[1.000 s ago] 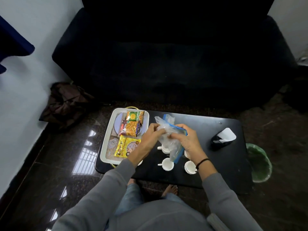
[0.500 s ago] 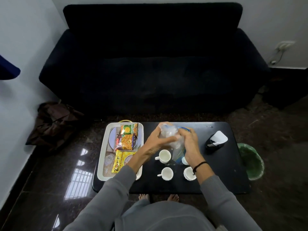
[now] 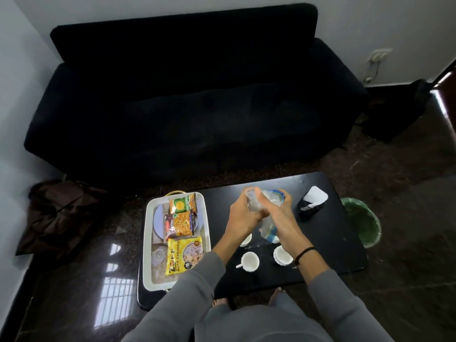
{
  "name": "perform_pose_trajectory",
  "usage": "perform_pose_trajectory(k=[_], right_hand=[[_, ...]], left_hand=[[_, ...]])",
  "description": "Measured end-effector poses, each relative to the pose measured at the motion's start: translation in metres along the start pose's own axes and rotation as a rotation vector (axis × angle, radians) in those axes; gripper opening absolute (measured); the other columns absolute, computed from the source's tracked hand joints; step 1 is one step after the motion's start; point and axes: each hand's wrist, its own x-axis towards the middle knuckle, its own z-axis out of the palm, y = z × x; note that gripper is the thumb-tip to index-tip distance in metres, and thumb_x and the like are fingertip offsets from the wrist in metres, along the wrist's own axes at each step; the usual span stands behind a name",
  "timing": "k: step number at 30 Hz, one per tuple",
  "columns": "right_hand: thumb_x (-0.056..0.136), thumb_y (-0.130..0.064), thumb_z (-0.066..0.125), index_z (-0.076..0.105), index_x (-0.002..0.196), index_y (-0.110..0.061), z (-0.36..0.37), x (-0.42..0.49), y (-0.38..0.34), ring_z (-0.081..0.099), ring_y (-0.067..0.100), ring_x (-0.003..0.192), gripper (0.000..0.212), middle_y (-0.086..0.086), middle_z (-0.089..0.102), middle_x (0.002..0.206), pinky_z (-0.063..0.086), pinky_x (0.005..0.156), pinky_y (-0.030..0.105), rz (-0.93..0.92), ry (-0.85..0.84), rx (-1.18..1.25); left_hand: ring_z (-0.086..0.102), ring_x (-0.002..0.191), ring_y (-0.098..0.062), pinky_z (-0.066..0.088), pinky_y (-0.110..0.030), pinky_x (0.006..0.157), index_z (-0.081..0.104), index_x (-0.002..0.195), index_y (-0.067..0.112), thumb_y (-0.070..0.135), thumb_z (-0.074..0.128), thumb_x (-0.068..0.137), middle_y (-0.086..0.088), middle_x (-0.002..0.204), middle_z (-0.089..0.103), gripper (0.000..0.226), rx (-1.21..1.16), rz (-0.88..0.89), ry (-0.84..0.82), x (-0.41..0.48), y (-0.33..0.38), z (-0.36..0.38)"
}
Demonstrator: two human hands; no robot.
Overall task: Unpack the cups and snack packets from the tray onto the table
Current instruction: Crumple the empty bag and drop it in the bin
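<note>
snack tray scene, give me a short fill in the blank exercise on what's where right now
1. The three snack packets lie in the white ____.
2. Both hands, left and right, hold a clear plastic ____ above the table.
3. The yellow packet lies ____ to the person of the three.
4. A green ____ stands on the floor past the table's right end.

Missing words: tray; bag; nearest; bin

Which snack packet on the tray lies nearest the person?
The yellow soya chunks packet, at the near end of the tray. The orange packet and the green packet lie farther away, toward the sofa.
</note>
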Motion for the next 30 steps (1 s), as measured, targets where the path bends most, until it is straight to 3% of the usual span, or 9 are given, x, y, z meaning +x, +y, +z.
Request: perform_pose_trajectory(k=[4, 8, 11, 13, 16, 19, 23, 26, 30], right_hand=[[0.054, -0.072, 0.088, 0.028, 0.138, -0.05, -0.022, 0.005, -0.006, 0.075, 0.026, 0.099, 0.105, 0.005, 0.064, 0.119, 0.066, 0.074, 0.048, 0.034, -0.005, 0.084], [0.06, -0.062, 0.089, 0.028, 0.14, -0.041, -0.057, 0.016, -0.013, 0.074, 0.017, 0.09, 0.102, 0.002, 0.063, 0.113, 0.061, 0.053, 0.025, -0.025, 0.034, 0.162], [0.058, -0.055, 0.091, 0.031, 0.137, -0.032, -0.103, 0.03, -0.018, 0.077, 0.007, 0.075, 0.102, 0.004, 0.064, 0.112, 0.059, 0.052, 0.02, -0.048, 0.073, 0.218], [0.054, -0.048, 0.094, 0.034, 0.138, -0.023, -0.137, 0.04, -0.02, 0.078, 0.011, 0.082, 0.106, 0.007, 0.064, 0.114, 0.065, 0.063, 0.031, -0.033, 0.105, 0.236], [0.06, -0.028, 0.096, 0.041, 0.134, -0.014, -0.192, 0.06, -0.018, 0.076, 0.03, 0.095, 0.093, 0.018, 0.067, 0.118, 0.065, 0.074, 0.05, 0.015, 0.133, 0.289], [0.069, -0.017, 0.091, 0.051, 0.125, -0.012, -0.237, 0.075, -0.005, 0.077, 0.023, 0.077, 0.069, 0.02, 0.072, 0.11, 0.062, 0.057, 0.034, 0.031, 0.162, 0.307], [0.087, -0.006, 0.077, 0.066, 0.119, -0.002, -0.293, 0.104, 0.03, 0.077, 0.027, 0.08, 0.035, 0.02, 0.078, 0.102, 0.063, 0.066, 0.036, 0.101, 0.228, 0.346], [0.088, -0.009, 0.075, 0.073, 0.105, -0.009, -0.329, 0.126, 0.055, 0.078, 0.024, 0.082, 0.017, 0.016, 0.08, 0.097, 0.062, 0.068, 0.034, 0.118, 0.313, 0.303], [0.075, -0.034, 0.087, 0.071, 0.108, -0.011, -0.367, 0.151, 0.071, 0.075, 0.029, 0.09, 0.043, 0.014, 0.077, 0.103, 0.063, 0.083, 0.045, 0.232, 0.507, 0.136]], left_hand=[[0.075, 0.083, -0.007, 0.065, -0.035, 0.067, 0.059, 0.1, 0.044, 0.034, 0.077, 0.069, 0.009, 0.096, 0.074, 0.038, 0.059, -0.029, -0.047, 0.006, 0.014, 0.025], [0.07, 0.101, -0.01, 0.063, -0.039, 0.084, 0.057, 0.121, 0.049, 0.042, 0.076, 0.06, 0.01, 0.112, 0.07, 0.063, 0.072, -0.054, -0.124, 0.016, 0.025, 0.06], [0.063, 0.108, -0.007, 0.06, -0.021, 0.081, 0.058, 0.13, 0.044, 0.03, 0.08, 0.07, 0.012, 0.117, 0.064, 0.066, 0.085, -0.041, -0.229, 0.027, 0.037, 0.098], [0.059, 0.112, -0.004, 0.054, -0.008, 0.071, 0.058, 0.132, 0.041, 0.021, 0.084, 0.074, 0.01, 0.121, 0.063, 0.067, 0.061, -0.057, -0.305, 0.033, 0.045, 0.125], [0.06, 0.121, -0.016, 0.055, -0.013, 0.074, 0.054, 0.141, 0.029, 0.008, 0.083, 0.077, -0.004, 0.132, 0.064, 0.073, 0.037, -0.109, -0.392, 0.045, 0.049, 0.175], [0.064, 0.112, -0.018, 0.055, -0.013, 0.074, 0.048, 0.147, 0.023, -0.004, 0.074, 0.084, -0.015, 0.135, 0.063, 0.073, 0.05, -0.17, -0.469, 0.057, 0.043, 0.216], [0.067, 0.106, -0.008, 0.052, -0.007, 0.07, 0.041, 0.152, 0.018, -0.008, 0.063, 0.091, -0.018, 0.134, 0.062, 0.069, 0.089, -0.235, -0.469, 0.077, 0.024, 0.269], [0.067, 0.073, 0.013, 0.048, -0.005, 0.062, 0.041, 0.151, 0.017, -0.01, 0.056, 0.093, -0.011, 0.122, 0.067, 0.066, 0.108, -0.294, -0.479, 0.092, 0.008, 0.305], [0.065, 0.07, 0.014, 0.046, -0.003, 0.061, 0.047, 0.148, 0.022, -0.008, 0.055, 0.093, -0.002, 0.117, 0.068, 0.063, 0.156, -0.327, -0.516, 0.111, -0.01, 0.349]])
